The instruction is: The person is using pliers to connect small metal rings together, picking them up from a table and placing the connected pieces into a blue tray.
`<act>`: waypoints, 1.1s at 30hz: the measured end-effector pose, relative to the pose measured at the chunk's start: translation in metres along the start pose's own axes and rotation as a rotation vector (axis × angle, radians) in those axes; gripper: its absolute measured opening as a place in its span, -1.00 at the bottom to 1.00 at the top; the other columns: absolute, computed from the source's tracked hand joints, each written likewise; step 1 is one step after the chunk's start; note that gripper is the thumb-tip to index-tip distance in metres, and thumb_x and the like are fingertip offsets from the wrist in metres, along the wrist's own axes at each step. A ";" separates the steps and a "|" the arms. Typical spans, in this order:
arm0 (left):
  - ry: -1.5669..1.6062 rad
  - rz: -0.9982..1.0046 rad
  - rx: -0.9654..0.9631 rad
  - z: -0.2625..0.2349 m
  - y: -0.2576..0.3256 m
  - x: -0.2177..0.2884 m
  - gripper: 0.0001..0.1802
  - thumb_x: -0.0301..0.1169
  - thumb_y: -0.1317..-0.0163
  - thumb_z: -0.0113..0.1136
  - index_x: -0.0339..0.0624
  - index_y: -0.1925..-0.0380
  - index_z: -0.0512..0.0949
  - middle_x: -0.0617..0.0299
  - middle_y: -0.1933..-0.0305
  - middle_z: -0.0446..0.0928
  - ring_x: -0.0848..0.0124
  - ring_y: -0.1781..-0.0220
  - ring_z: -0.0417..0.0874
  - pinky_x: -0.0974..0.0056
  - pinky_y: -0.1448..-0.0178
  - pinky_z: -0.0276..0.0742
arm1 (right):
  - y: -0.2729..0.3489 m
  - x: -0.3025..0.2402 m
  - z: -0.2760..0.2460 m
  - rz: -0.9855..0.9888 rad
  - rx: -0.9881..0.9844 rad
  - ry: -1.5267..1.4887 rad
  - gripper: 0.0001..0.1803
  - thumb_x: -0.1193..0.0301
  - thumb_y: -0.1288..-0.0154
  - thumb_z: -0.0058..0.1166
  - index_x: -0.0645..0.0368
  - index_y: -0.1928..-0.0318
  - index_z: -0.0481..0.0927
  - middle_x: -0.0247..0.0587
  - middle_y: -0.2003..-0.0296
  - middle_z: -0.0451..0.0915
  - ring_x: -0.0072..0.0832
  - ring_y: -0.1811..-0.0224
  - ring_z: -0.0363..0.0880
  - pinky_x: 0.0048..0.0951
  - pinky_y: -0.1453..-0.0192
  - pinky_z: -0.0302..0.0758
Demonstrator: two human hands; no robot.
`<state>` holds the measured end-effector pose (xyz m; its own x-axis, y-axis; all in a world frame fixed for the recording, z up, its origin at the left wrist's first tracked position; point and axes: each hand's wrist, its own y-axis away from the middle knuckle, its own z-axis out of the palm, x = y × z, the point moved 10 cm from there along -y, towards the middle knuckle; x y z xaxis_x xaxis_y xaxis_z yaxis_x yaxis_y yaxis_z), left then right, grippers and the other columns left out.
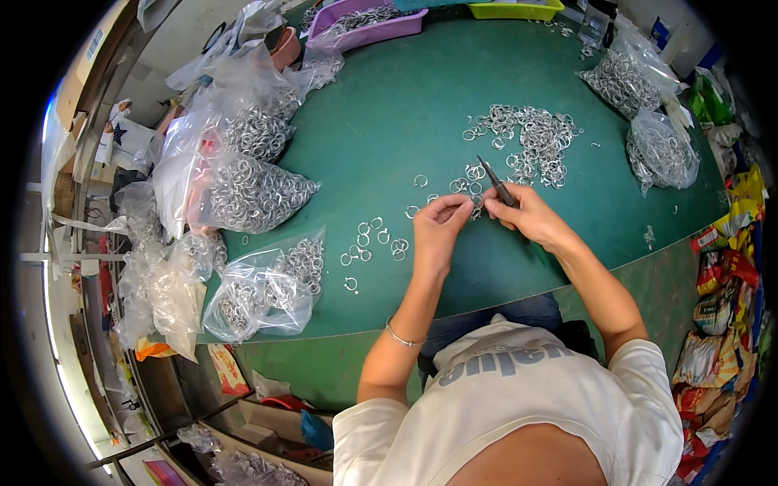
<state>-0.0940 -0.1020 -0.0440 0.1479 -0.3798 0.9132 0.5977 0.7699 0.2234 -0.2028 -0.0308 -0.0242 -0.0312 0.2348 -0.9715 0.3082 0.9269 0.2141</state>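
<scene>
My left hand (438, 229) pinches a small silver metal ring (472, 202) between its fingertips over the green table (389, 121). My right hand (528, 215) grips dark slim pliers (494, 182) whose tip points up and to the left, close to the ring. Both hands meet just below a loose pile of silver rings (531, 142). Several single rings (373, 239) lie scattered to the left of my left hand.
Clear plastic bags of rings (255, 190) crowd the table's left side, with two more bags (660, 150) at the right. A purple tray (365, 20) and a yellow-green tray (515, 10) stand at the far edge. Colourful packets (725, 275) pile up beside the table on the right.
</scene>
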 end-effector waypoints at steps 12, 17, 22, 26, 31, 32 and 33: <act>-0.074 0.210 0.116 -0.008 0.015 0.028 -0.90 -0.64 -0.04 0.19 -0.38 0.40 0.54 0.20 0.35 0.55 0.55 0.33 0.53 0.49 0.19 0.46 | 0.036 -0.032 0.000 -0.191 0.225 0.836 -0.71 0.23 -0.09 0.12 0.16 0.40 0.39 -0.14 0.56 0.52 -0.08 0.48 0.49 -0.11 0.46 0.32; 0.057 0.209 0.100 -0.003 0.019 0.024 -0.90 -0.68 -0.02 0.18 -0.39 0.41 0.50 0.12 0.28 0.54 0.51 0.27 0.54 0.46 0.14 0.48 | 0.046 -0.045 0.005 -0.330 0.327 0.894 -0.71 0.26 -0.05 0.15 0.17 0.42 0.36 -0.18 0.54 0.51 -0.13 0.50 0.49 -0.16 0.49 0.32; -0.005 0.172 0.005 0.003 0.019 0.016 -0.84 -0.69 0.00 0.19 -0.41 0.36 0.49 0.11 0.29 0.53 0.48 0.25 0.55 0.45 0.14 0.49 | 0.044 -0.040 0.008 -0.382 0.274 0.867 -0.71 0.28 -0.03 0.16 0.17 0.38 0.37 -0.17 0.52 0.52 -0.13 0.49 0.50 -0.17 0.49 0.32; -0.027 0.028 -0.169 0.017 0.019 -0.006 -0.72 -0.69 0.02 0.21 -0.44 0.23 0.49 0.15 0.27 0.50 0.45 0.22 0.56 0.44 0.08 0.50 | 0.043 -0.028 0.010 -0.414 0.253 0.815 -0.71 0.32 0.01 0.18 0.18 0.35 0.38 -0.14 0.47 0.51 -0.14 0.40 0.47 -0.20 0.38 0.32; -0.067 0.074 -0.256 0.026 0.023 -0.012 -0.69 -0.67 0.05 0.24 -0.45 0.22 0.52 0.20 0.27 0.49 0.47 0.22 0.55 0.44 0.08 0.50 | 0.050 -0.026 0.013 -0.521 0.335 0.905 -0.74 0.50 0.12 0.14 0.20 0.37 0.39 -0.18 0.48 0.42 -0.21 0.36 0.37 -0.27 0.26 0.26; -0.074 0.078 -0.255 0.026 0.024 -0.013 -0.70 -0.66 0.06 0.25 -0.45 0.23 0.52 0.21 0.27 0.49 0.48 0.22 0.55 0.44 0.08 0.50 | 0.050 -0.024 0.013 -0.519 0.357 0.922 -0.74 0.52 0.14 0.13 0.20 0.37 0.38 -0.19 0.48 0.41 -0.22 0.37 0.37 -0.27 0.26 0.26; -0.088 0.086 -0.251 0.026 0.024 -0.013 -0.70 -0.67 0.06 0.24 -0.45 0.23 0.52 0.21 0.26 0.49 0.48 0.23 0.55 0.45 0.08 0.50 | 0.052 -0.023 0.014 -0.516 0.379 0.939 -0.74 0.54 0.17 0.12 0.20 0.38 0.38 -0.20 0.49 0.39 -0.22 0.38 0.37 -0.28 0.27 0.25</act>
<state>-0.1023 -0.0653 -0.0418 0.1443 -0.2644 0.9535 0.7644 0.6418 0.0623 -0.1726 0.0076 0.0074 -0.8891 0.1253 -0.4402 0.3146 0.8658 -0.3890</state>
